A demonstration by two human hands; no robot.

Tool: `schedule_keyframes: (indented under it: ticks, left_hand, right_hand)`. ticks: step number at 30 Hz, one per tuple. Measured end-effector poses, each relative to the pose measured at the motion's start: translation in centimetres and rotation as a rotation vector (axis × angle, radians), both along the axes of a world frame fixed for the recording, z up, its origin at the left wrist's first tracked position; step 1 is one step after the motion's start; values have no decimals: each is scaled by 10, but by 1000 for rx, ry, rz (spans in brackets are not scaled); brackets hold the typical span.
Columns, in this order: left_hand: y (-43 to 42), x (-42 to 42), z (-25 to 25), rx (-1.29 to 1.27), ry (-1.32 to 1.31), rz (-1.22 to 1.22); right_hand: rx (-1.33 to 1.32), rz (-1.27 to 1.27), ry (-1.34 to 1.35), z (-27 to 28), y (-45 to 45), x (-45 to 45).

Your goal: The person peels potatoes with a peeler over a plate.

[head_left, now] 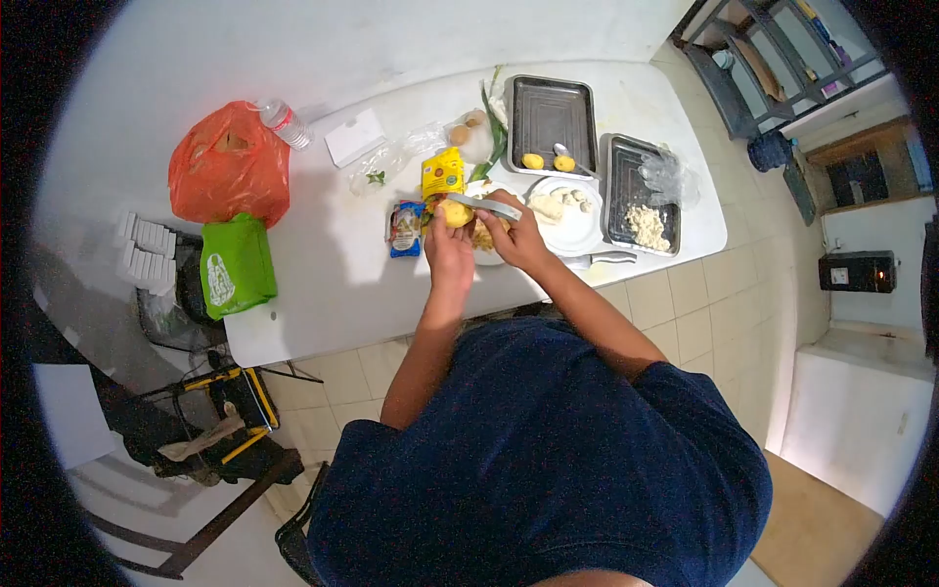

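Raised over the white table, my left hand (450, 248) has its fingers around a yellow potato (455, 213). My right hand (514, 235) grips a knife (484, 204), whose blade lies against the potato's upper side. Beneath my hands is a plate with yellowish pieces (486, 241), partly covered by them. A yellow packet (442, 172) stands just behind the potato, and a blue packet (406, 229) lies to its left. To the right, a white plate (577, 241) bears pale pieces.
Two yellow potatoes and a spoon lie at the near end of a dark tray (553, 108). Another tray (618, 186) holds chopped pale pieces and clear plastic. A second knife (613, 257) rests near the table's front edge. Red bag (230, 166) and green bag (238, 266) stand left.
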State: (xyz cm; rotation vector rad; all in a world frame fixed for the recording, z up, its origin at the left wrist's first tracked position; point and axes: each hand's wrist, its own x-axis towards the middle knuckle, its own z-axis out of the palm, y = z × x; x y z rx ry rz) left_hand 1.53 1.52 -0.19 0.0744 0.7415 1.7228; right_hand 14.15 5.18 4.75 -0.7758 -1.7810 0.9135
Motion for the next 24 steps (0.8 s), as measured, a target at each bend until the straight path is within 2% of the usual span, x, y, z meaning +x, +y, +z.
schedule_keyframes:
  ticks: [7, 13, 19, 24]
  left_hand:
    - [-5, -1, 1, -10, 103, -62]
    - [-4, -7, 9, 26, 55, -77]
    - [-9, -5, 9, 44, 136, -117]
    - [-9, -3, 11, 20, 1, -125]
  right_hand:
    - [-52, -9, -37, 0, 1, 9]
    - [-25, 17, 31, 5, 3, 7]
    - [-53, 48, -47, 5, 3, 13]
    - [-54, 67, -18, 13, 5, 9]
